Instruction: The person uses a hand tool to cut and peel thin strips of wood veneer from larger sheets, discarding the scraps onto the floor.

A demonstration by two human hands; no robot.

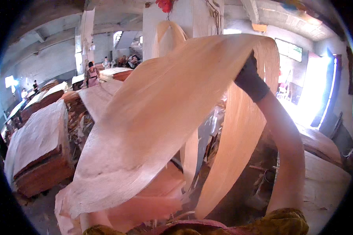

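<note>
A long, thin, pale wood veneer sheet point(161, 98) spans the middle of the view, arched up and bent over at its top right. My right hand point(253, 80), in a dark glove, is raised and closed on the sheet under this fold; its fingertips are partly covered. From the fold, a narrower length of veneer point(235, 152) hangs beside my right forearm. My left arm point(84, 221) shows only as a sliver at the lower left, and the sheet hides my left hand. Beneath the sheet lies a reddish veneer stack point(157, 196).
Another veneer stack point(41, 137) stands at the left, with more behind it. Boards point(321, 184) lie at the right. A white pillar point(206, 19) rises ahead, near hanging veneer point(170, 35). Several people are far left; a bright doorway point(312, 90) is at the right.
</note>
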